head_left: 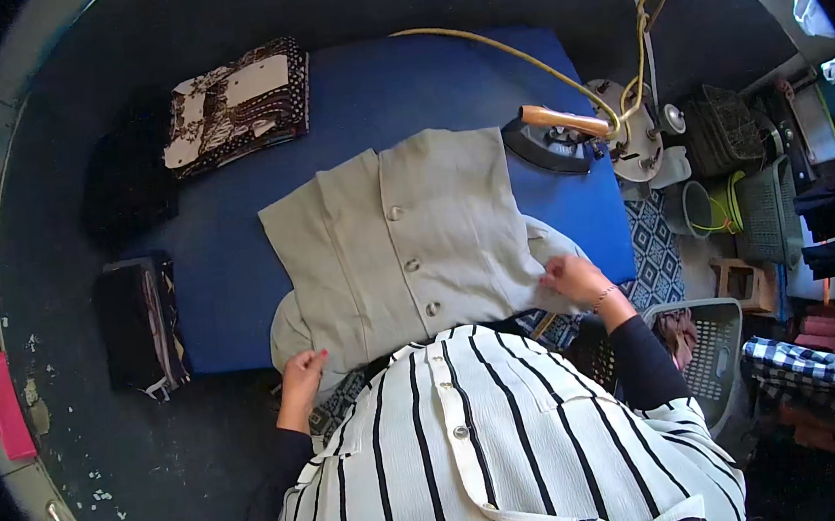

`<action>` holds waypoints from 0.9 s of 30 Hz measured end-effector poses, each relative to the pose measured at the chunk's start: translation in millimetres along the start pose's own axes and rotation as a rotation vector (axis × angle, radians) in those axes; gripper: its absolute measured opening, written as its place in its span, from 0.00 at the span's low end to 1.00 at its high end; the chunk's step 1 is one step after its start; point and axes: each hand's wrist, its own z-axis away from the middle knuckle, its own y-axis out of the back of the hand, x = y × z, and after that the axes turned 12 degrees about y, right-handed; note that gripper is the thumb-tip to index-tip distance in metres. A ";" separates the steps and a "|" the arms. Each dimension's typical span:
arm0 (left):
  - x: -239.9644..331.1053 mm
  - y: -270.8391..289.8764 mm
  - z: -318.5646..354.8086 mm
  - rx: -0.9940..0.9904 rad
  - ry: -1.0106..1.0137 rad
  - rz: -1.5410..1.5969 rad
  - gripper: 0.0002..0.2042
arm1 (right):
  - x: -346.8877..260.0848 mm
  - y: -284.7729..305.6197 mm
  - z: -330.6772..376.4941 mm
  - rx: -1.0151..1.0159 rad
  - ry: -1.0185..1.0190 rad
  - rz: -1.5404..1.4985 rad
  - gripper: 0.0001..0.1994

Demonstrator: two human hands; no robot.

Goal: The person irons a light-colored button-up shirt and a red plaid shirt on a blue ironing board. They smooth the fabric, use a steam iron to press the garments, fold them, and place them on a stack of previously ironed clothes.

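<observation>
A beige buttoned shirt (367, 255) lies front side up on the blue padded ironing table (231, 309), its hem toward the far side. Several buttons run down its middle. At the shirt's near left corner, my left hand (300, 377) is closed on the fabric. My right hand (573, 284) pinches the cloth at the near right, by a sleeve. Just right of the hem, an iron (555, 142) with a copper-coloured handle rests on the table, touching neither hand. The shirt's collar end is hidden against my striped top.
Folded patterned clothes (237, 107) lie at the table's far left; a dark folded stack (137, 323) sits along its left side. A yellow cord (497, 47) runs to the iron. A grey basket (719, 362) stands at my right, with more baskets (770, 211) beyond.
</observation>
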 end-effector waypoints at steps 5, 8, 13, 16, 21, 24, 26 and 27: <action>24.0 -28.7 -8.3 0.120 0.055 0.397 0.17 | -3.5 -32.9 -32.6 0.279 -0.052 -0.268 0.17; 56.0 -41.6 3.7 0.141 0.138 0.650 0.15 | -6.5 -46.5 -40.6 0.402 -0.083 -0.917 0.17; 81.4 -16.3 14.0 0.017 0.024 0.919 0.14 | -46.3 18.0 -14.4 0.354 0.061 -1.497 0.11; 118.9 7.8 47.8 -0.109 -0.211 1.090 0.11 | -70.5 78.4 -4.8 0.418 0.379 -1.458 0.07; 149.0 47.5 118.1 -0.023 -0.497 1.141 0.07 | -153.5 199.9 -1.3 0.302 0.790 -1.255 0.08; 134.1 83.4 145.0 0.070 -0.701 1.192 0.06 | -240.7 235.2 -17.1 0.358 0.886 -0.977 0.29; 117.7 114.5 145.5 0.183 -0.678 1.244 0.11 | -296.7 242.9 -51.1 0.169 0.921 -0.943 0.25; 113.3 128.9 144.3 0.265 -0.649 1.265 0.12 | -325.9 242.4 -67.9 0.069 0.896 -0.922 0.23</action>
